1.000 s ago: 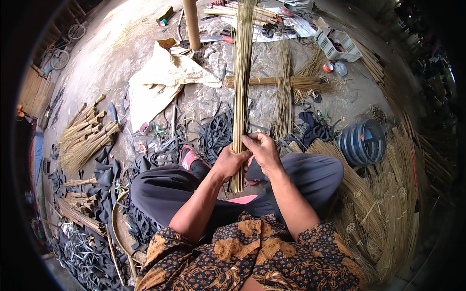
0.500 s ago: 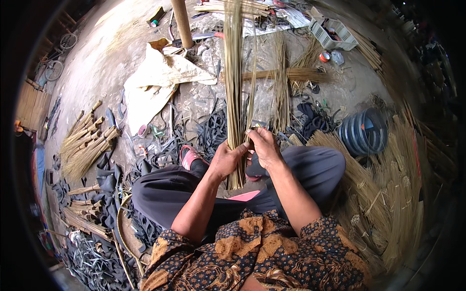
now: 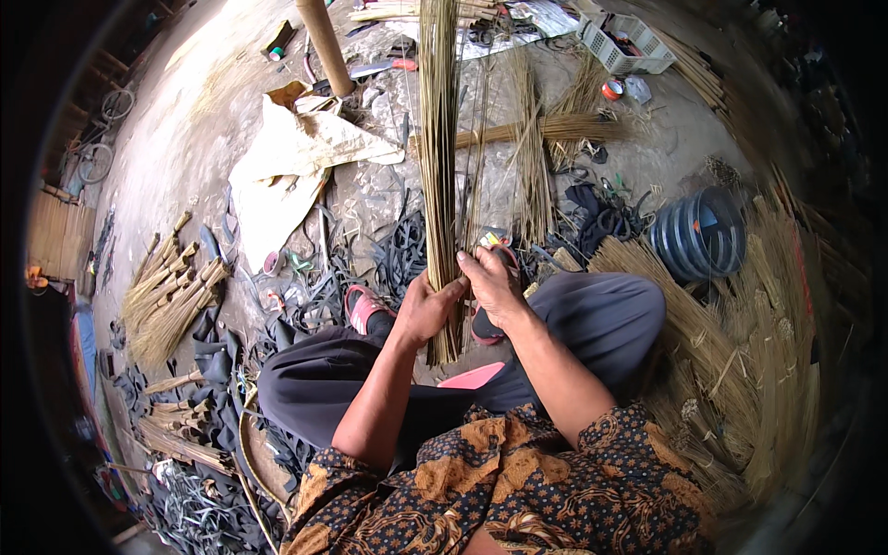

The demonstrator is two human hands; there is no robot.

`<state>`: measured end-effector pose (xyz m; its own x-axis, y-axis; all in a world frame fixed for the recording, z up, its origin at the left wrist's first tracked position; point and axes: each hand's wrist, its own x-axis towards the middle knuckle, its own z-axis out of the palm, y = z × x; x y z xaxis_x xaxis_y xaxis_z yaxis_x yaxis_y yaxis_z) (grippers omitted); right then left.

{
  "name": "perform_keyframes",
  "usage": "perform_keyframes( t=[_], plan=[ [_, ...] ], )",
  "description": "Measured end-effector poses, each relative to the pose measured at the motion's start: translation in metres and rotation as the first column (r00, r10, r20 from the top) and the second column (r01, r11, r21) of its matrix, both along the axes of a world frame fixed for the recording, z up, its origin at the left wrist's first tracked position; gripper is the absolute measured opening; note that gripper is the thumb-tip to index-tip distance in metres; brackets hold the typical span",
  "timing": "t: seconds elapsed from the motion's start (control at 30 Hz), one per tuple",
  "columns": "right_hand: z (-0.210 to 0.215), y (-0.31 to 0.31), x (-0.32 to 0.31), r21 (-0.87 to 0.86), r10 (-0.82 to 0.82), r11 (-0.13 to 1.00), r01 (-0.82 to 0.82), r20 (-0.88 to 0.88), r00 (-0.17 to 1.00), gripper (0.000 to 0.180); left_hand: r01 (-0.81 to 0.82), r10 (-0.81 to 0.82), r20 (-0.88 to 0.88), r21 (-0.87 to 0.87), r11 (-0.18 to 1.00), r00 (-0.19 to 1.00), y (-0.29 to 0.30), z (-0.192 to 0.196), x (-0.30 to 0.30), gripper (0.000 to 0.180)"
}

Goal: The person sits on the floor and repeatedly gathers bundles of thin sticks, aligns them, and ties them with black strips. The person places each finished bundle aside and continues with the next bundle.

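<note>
A long bundle of thin broom sticks (image 3: 438,157) stands upright between my legs, its lower ends fanning out below my hands. My left hand (image 3: 425,313) is closed around its lower part, thumb across the front. Close by on the right side of the bundle, my right hand (image 3: 492,289) has its fingers bent together, thumb toward the sticks. A few loose thin sticks (image 3: 477,139) rise from it, apart from the main bundle; the fingertips are partly hidden.
Finished small brushes (image 3: 176,287) lie at left, with dark rubber strips (image 3: 402,250) around my feet. A white sack (image 3: 287,166) lies ahead near a wooden post (image 3: 324,46). At right are a dark ribbed tub (image 3: 698,233), stick piles (image 3: 768,370) and a white crate (image 3: 627,44).
The loose sticks by my right hand are fewer and stand closer to the main bundle. My right hand has shifted slightly down. The whole view has tilted a little.
</note>
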<state>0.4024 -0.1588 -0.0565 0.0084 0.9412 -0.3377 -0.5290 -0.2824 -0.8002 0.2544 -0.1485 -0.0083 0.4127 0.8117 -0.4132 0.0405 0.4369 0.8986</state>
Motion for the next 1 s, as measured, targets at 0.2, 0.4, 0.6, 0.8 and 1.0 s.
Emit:
perform_keyframes(
  t=[0.2,0.4,0.6,0.8,1.0],
  plan=[
    [-0.017,0.004,0.004,-0.024,-0.118,0.993,0.118,0.014,0.993,0.017,0.014,-0.013,-0.012,0.056,0.998,1.000,0.014,-0.003,0.007,0.026],
    [-0.018,0.012,0.008,-0.060,-0.099,0.993,0.097,-0.029,0.995,0.018,0.038,-0.040,-0.133,-0.016,0.999,0.990,0.027,-0.012,0.012,0.025],
    [-0.021,0.022,0.009,-0.101,-0.156,0.984,0.146,-0.101,0.983,0.021,0.029,-0.030,-0.036,-0.020,0.999,0.999,0.037,-0.017,0.019,0.027],
    [-0.023,0.041,0.042,-0.166,-0.288,0.947,0.276,-0.049,0.956,0.015,-0.036,0.035,-0.009,-0.112,0.993,0.999,0.045,-0.024,0.013,0.013],
    [-0.053,0.092,0.110,-0.210,-0.242,0.868,0.450,0.613,0.752,0.038,-0.106,0.102,-0.170,-0.012,0.994,0.980,0.055,-0.020,-0.002,0.017]
  ],
)
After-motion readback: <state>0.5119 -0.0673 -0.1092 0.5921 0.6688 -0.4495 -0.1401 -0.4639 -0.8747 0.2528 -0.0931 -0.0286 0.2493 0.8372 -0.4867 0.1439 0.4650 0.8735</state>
